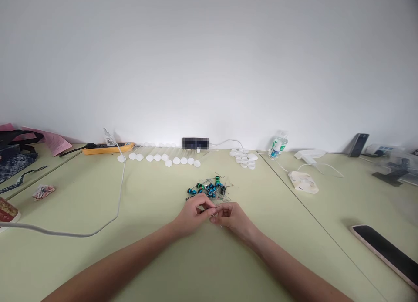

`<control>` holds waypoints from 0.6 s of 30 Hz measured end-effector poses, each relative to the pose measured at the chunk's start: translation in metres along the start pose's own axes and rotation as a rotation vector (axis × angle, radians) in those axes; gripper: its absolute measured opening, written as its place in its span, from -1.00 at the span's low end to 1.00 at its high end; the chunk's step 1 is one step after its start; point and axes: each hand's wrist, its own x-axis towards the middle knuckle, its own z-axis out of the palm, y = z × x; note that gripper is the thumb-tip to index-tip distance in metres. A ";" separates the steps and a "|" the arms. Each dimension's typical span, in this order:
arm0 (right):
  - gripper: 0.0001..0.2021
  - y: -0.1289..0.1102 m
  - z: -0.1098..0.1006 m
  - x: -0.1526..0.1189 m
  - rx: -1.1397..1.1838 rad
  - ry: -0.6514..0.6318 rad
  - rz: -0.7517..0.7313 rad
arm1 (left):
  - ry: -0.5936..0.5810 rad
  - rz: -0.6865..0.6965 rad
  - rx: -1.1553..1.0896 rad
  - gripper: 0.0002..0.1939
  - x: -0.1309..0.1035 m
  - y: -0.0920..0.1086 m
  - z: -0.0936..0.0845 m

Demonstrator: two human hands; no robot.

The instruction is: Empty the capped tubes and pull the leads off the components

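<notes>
Both hands meet at the middle of the table [209,267], close to its loose pile of small parts. My left hand [195,212] is closed in a pinch, its thumb and index fingertips together. Touching those fingertips, my right hand [231,218] also pinches. Something thin and light-coloured shows between and below the fingers, too small and covered to name. Just beyond the hands lies a heap of small blue, green and black cylindrical parts with thin metal wire leads [211,188]. The left hand hides the heap's near edge.
White round discs [176,161] line the back, with another cluster of discs [243,157] to the right. A dark box [195,143], orange power strip [107,148], plastic bottle [278,145], white holder [303,182] and phone [388,252] surround the work. A white cable [120,193] crosses the left.
</notes>
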 end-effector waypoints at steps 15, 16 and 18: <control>-0.75 0.009 0.008 0.006 -0.032 0.091 -0.039 | 0.123 0.020 0.101 -0.84 0.000 0.003 0.004; -0.76 0.008 0.007 0.006 -0.056 0.116 -0.040 | 0.134 0.011 0.117 -0.85 0.001 0.002 0.002; -0.76 0.005 0.008 0.005 -0.120 0.161 -0.038 | 0.162 0.007 0.152 -0.86 0.004 -0.001 -0.001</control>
